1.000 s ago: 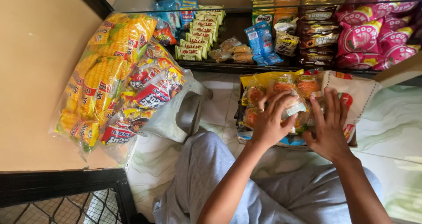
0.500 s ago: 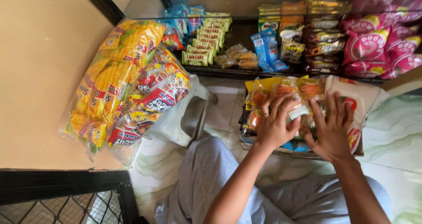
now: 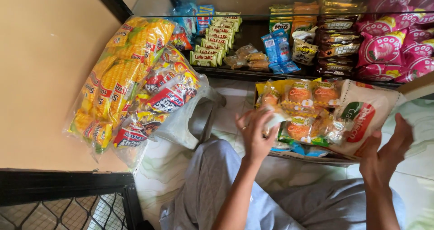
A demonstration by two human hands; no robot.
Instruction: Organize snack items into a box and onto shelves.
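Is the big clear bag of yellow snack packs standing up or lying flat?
Standing up. The clear bag leans against the beige wall, its packs stacked from floor level upward.

A clear bag of wrapped orange cupcakes (image 3: pixel 304 112) lies flat in a shallow cardboard box, yellow-edged, its near left corner under the left hand (image 3: pixel 256 137); a white sack with a red and green oval (image 3: pixel 365 115) leans just beside its right
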